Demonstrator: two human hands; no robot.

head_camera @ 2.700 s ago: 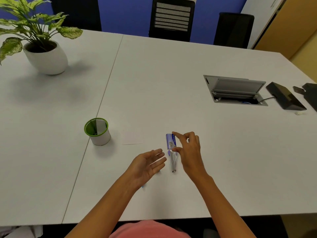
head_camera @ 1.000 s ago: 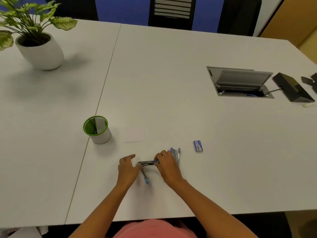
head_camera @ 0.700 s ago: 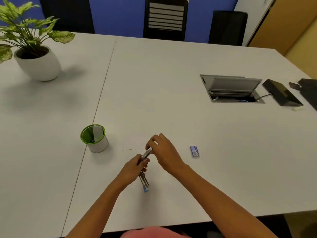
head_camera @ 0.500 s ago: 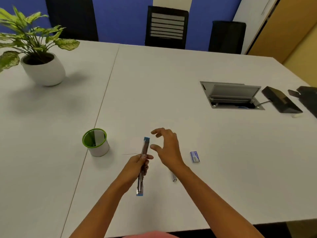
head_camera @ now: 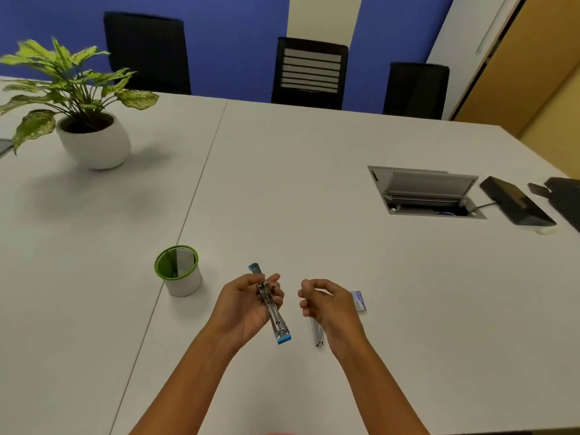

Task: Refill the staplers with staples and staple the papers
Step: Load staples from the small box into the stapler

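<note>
The refilling step is in hand: the left hand (head_camera: 246,304) grips a blue-tipped stapler (head_camera: 271,306) swung fully open, its metal channel facing up and its length running from far to near above the white table (head_camera: 314,189). The right hand (head_camera: 326,301) hovers just right of it, fingers loosely curled and pinched toward each other; whether they hold a strip of staples is too small to tell. Under that hand a second stapler (head_camera: 317,335) lies on the table, and the small purple staple box (head_camera: 358,301) sits just beyond the knuckles on the right. The next move, as I judge it, calls for laying a strip straight into the open channel, then closing the stapler. To the left stands a green-rimmed cup (head_camera: 179,271); farther off are a potted plant (head_camera: 84,108) at far left and an open cable hatch (head_camera: 423,191) at far right. Nothing blocks the hands. No papers can be made out clearly.
</note>
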